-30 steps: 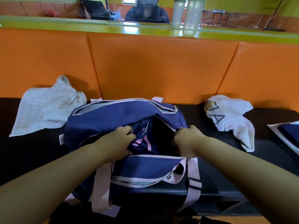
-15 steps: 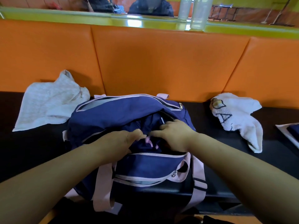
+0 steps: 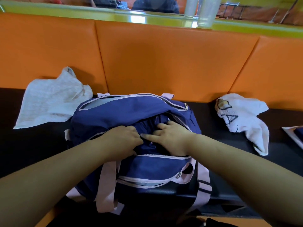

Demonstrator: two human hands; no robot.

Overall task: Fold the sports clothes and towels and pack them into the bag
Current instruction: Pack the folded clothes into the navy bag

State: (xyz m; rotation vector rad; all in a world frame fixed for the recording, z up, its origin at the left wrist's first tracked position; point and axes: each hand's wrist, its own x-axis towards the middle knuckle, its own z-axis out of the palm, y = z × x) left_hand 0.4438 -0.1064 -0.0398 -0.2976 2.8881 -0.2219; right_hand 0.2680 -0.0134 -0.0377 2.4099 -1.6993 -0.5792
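A navy sports bag (image 3: 152, 171) with pink trim and straps sits open on the black bench seat (image 3: 32, 141). A dark blue garment (image 3: 147, 126) lies inside its top opening. My left hand (image 3: 124, 141) rests at the opening's near left, fingers curled into the fabric. My right hand (image 3: 170, 136) lies flat on the garment with fingers spread, pressing it down. A white towel (image 3: 49, 102) lies crumpled left of the bag. Another white towel with dark letters (image 3: 241, 118) lies to the right.
An orange padded backrest (image 3: 164, 63) rises behind the bench, topped by a green ledge (image 3: 147, 18) with clear bottles (image 3: 206, 12). A folded white and navy item (image 3: 295, 133) shows at the right edge. A person sits beyond the ledge.
My right hand left the bag's right rim, moved left into the opening and flattened on the garment. My left hand shifted slightly right. The camera tilted down.
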